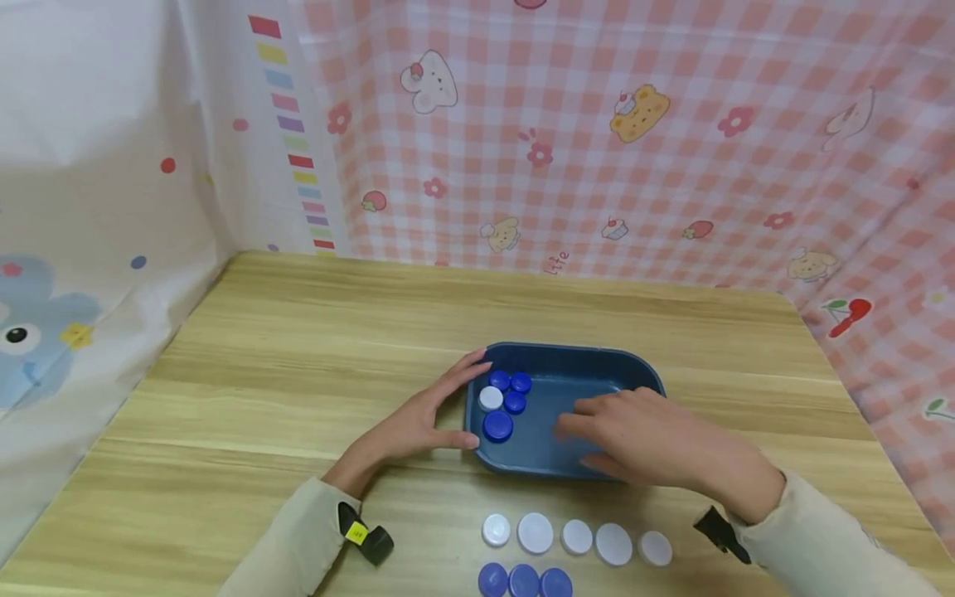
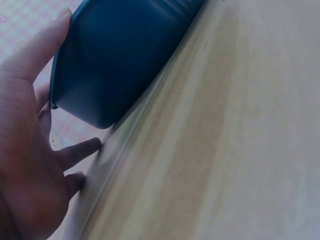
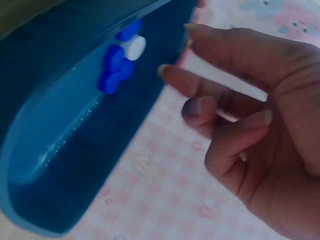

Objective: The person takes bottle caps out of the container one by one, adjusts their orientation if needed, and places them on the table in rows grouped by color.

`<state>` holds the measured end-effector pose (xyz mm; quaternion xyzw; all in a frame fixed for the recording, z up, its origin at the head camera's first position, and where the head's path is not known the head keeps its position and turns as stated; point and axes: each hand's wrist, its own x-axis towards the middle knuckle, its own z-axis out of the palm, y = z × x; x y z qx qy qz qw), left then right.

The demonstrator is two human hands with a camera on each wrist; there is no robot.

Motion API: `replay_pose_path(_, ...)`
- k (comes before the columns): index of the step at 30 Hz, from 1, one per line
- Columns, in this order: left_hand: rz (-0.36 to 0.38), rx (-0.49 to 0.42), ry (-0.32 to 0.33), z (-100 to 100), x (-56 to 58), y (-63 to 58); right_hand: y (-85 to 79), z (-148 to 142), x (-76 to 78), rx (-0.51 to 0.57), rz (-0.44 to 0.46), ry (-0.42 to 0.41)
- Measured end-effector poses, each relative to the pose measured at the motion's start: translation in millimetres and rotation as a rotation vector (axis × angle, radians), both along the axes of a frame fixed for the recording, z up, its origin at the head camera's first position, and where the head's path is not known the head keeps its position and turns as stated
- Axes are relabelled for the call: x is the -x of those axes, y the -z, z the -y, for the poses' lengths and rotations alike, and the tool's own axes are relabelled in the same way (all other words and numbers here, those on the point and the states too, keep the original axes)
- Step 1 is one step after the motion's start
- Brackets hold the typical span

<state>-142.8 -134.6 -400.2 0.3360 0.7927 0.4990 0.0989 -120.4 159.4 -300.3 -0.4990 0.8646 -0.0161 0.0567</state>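
A dark blue tray [image 1: 567, 474] stands on the table. Inside, toward its left end, lie several blue bottle caps [image 1: 497, 425] and one white bottle cap [image 1: 491, 399]. My left hand [image 1: 418, 423] spans the tray's left end, thumb and fingertips touching the rim and its straight fingers spread. In the left wrist view, the thumb [image 2: 42, 47] lies along the tray's edge. My right hand [image 1: 634, 435] hovers over the tray's right part, fingers loosely bent. The right wrist view shows a gap between thumb and index finger, with no cap between them.
In front of the tray, a row of several white caps [image 1: 535, 533] lies on the wooden table [image 1: 298, 373]. Nearer still is a row of three blue caps [image 1: 524, 581]. A pink checked cloth [image 1: 567, 149] hangs behind, and a white cloth [image 1: 97, 166] at the left.
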Motion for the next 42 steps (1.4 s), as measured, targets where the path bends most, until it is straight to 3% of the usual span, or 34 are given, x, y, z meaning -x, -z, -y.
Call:
replay_pose_path(4,0.006,-0.005,-0.002,1,1.2,4.4,5.6,17,15.1,-0.056,0.052,-0.032)
replay_pose_path(10,-0.016,0.010,-0.010,3,11.8,30.4,13.2,35,32.9,-0.122,0.090,-0.018)
replay_pose_path(14,-0.029,0.021,-0.013,5,16.2,38.0,14.2,42,42.7,-0.146,0.084,-0.028)
replay_pose_path(20,-0.036,0.012,-0.002,5,16.6,39.5,20.6,52,51.9,-0.194,0.053,-0.101)
replay_pose_path(29,-0.028,0.026,-0.001,5,16.6,39.1,34.7,66,60.9,-0.260,0.051,-0.132)
replay_pose_path(42,-0.022,0.003,0.004,5,16.3,38.8,47.9,90,58.9,-0.380,0.081,-0.028)
